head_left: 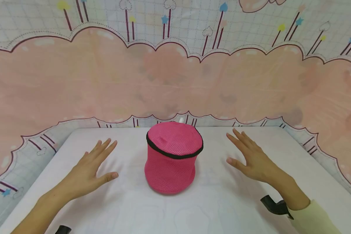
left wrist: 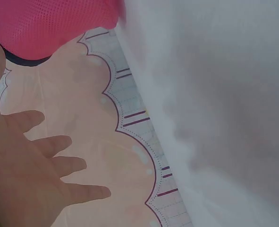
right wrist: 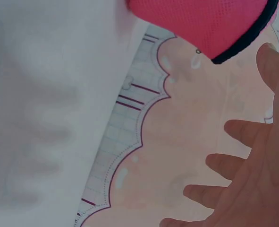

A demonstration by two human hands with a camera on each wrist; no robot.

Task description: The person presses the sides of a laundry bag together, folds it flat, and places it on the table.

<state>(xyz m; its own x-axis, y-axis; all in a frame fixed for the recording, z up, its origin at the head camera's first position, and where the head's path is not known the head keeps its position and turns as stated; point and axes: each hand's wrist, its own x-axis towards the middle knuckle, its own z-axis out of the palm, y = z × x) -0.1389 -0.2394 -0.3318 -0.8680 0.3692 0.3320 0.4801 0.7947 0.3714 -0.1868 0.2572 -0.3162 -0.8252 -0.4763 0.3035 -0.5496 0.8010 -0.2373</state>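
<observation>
A pink mesh bag (head_left: 171, 172), round like a drum with black trim around its top edge, stands upright on the white table in the head view. To its left, my left hand (head_left: 89, 174) hovers over the table with fingers straight and spread, apart from the bag. On the other side my right hand (head_left: 253, 159) is held the same way, also holding nothing. Both wrist views catch part of the mesh bag near the top, beyond the thumb: pink mesh (left wrist: 54, 28) in the left one, pink mesh (right wrist: 200, 23) in the right one.
The white tabletop (head_left: 128, 211) carries the bag. Behind and beside it hangs a pink and white patterned cloth (head_left: 175, 84) with scalloped edges. A black strap piece (head_left: 276, 206) shows at the right wrist, and another dark piece (head_left: 63, 229) near the left forearm.
</observation>
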